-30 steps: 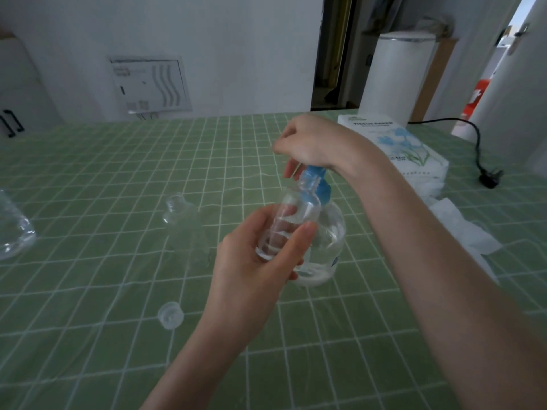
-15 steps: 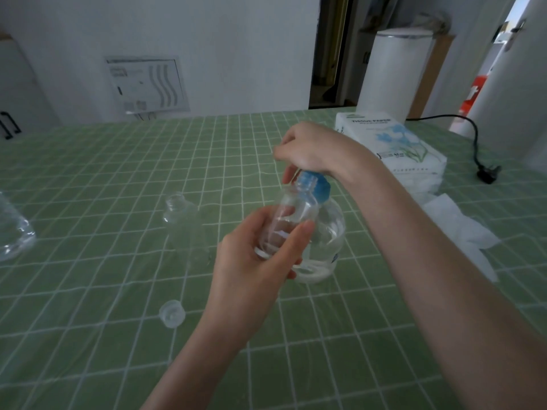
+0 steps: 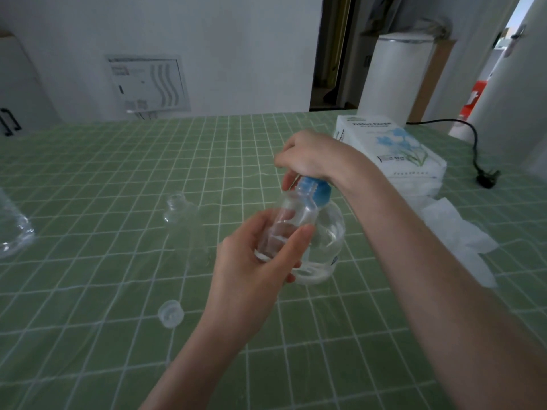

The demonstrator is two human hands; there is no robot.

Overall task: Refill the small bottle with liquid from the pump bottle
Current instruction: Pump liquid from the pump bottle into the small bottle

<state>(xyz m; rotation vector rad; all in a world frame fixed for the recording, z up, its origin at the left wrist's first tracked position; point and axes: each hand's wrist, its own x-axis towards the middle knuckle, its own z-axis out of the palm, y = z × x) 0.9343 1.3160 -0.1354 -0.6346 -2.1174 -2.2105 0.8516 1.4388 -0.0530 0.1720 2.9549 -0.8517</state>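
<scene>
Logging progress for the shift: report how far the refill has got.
Done: small bottle is uncapped; a cap lies on the table. In hand: left hand holds it against the pump bottle, right hand grips the blue pump head. Left: most of the filling, apparently, then recapping.

Green checked table [image 3: 118,161], white wall [image 3: 236,39], dark doorway [image 3: 328,54]

Pump bottle [image 3: 331,229] top under right hand [image 3: 310,155]

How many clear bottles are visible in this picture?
4: a small bottle in the left hand, the pump bottle behind it under the right hand, an open bottle standing on the table, and a cut-off bottle at the left edge. Others may be hidden.
</scene>
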